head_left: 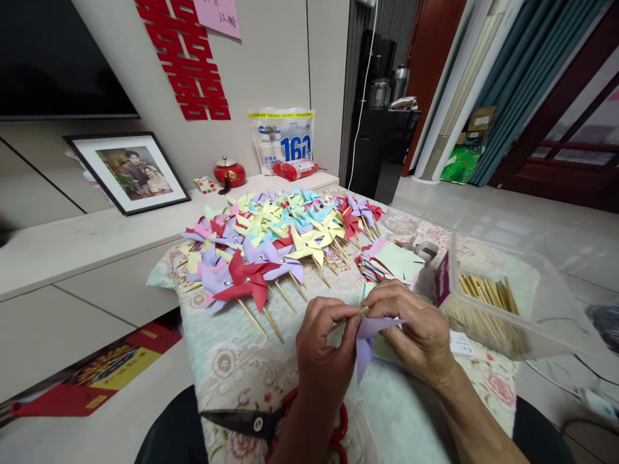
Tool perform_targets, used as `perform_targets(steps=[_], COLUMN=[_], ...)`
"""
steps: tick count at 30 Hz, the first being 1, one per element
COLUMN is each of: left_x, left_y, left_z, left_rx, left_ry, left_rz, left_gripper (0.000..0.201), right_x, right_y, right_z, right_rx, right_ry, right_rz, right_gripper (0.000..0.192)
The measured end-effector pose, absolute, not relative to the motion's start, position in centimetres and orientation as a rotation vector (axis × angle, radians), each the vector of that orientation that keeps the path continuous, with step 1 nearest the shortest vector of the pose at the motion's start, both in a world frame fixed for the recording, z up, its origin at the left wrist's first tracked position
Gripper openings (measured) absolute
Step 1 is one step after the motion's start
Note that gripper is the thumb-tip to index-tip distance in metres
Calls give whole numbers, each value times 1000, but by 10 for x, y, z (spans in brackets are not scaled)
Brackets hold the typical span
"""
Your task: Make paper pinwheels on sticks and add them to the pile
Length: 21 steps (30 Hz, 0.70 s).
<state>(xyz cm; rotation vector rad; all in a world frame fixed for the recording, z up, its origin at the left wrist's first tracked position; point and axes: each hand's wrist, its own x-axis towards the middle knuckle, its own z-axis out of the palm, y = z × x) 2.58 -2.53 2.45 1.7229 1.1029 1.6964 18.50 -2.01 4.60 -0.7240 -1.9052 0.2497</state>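
Note:
My left hand (326, 338) pinches a thin wooden stick (362, 310) near its end. Against that end, my right hand (409, 328) grips a purple paper pinwheel (366, 351), its blades pointing down and to the right. The fingers hide the place where stick and paper meet. Under my left forearm lie red-handled scissors (256, 422), blades toward the left. Beyond my hands, many finished pinwheels (249, 278) in red, purple, yellow and blue lie heaped with their sticks toward me. A stack of cut paper squares (394, 261) sits just past my right hand.
On the right, a clear plastic box (546, 303) holds many wooden sticks (488, 296). A flowered cloth (232, 354) covers the table. Behind it, a white cabinet (159, 232) bears a framed photo (128, 171), a red pot (229, 173) and a bag of cups (283, 138).

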Motion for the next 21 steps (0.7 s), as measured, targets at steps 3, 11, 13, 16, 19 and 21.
perform_targets(steps=[3,11,13,16,19,21], left_x=[25,24,24,23,23,23], left_y=[-25,-24,-25,-26,-28,-28], left_z=[24,21,21,21,22,23], left_rx=[1825,2006,2026,2061,2092,2096], left_ry=[1089,1069,1077,1088,1088,1085], left_rz=[1735,1767,1766,1762,1771,1781], left_gripper=[13,16,16,16,16,16], right_x=[186,188,189,188,187,186], right_y=[-20,-19,-19,-20,-21,-22], right_z=[45,43,43,44,46,48], right_rx=[-715,-686,-694,-705,-708,-705], right_ry=[-1903,-1888,-1888,-1883,-1874,-1868], right_rz=[251,283,288,278,259,249], right_gripper=[14,14,14,15,16,16])
